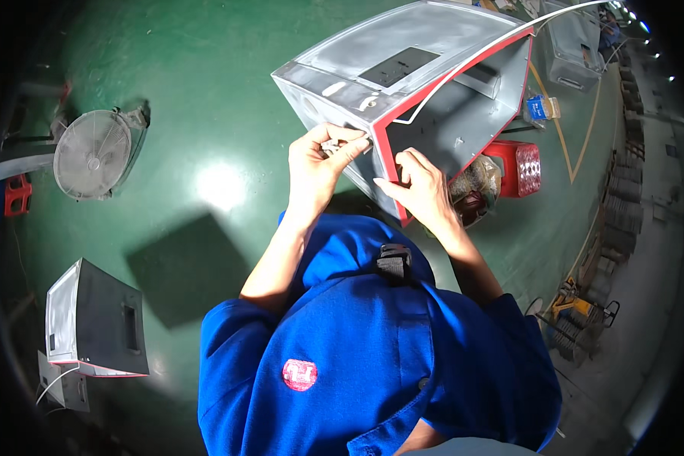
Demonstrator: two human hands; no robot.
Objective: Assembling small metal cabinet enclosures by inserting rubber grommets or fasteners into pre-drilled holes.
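The left hand [311,169] has its grip drawn closed, thumb and forefinger tips meeting beside the near corner of the case [425,35]; a bunch of pale bits [332,145] shows within its curled fingers. The right hand [427,191] has bent fingers on the opening's side of the red trim [385,152], with the thumb lying across the trim; its grip is partly closed, though from this angle I cannot tell whether it pinches the strip or only presses on it.

The case sits in front of the person, tilted in view, grey with a dark panel [391,68] in its upper face and its open side turned to the right. The trim edges that opening. A white cord [479,55] runs from near the trim's corner up toward the upper right.

Just right of the case are a red stool [523,169] and, beside it, a clear bag [488,176]. Above the stool lies a blue packet [536,108]. Farther off, a second case [108,319] stands at lower left on the green floor [205,99], a round fan [91,156] at upper left, and a yellow pallet truck [571,307] at right.
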